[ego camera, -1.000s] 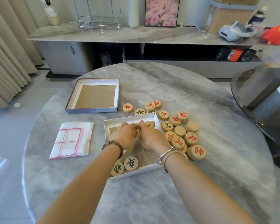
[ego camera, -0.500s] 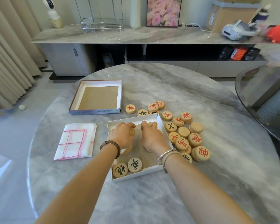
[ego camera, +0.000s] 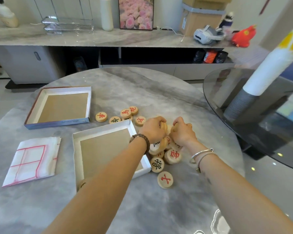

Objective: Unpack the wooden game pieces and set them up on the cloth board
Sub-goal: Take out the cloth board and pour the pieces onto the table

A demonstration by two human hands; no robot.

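Our left hand (ego camera: 153, 130) and right hand (ego camera: 182, 132) are now out of the shallow white cardboard box (ego camera: 76, 152). They are over the heap of round wooden game pieces (ego camera: 172, 155) beside it, each gripping several discs.

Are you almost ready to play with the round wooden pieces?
Not yet. Nearly all the pieces are out of the box, heaped on the table. Both the left hand and right hand grip pieces over that heap. The cloth board lies folded, so nothing is set up.
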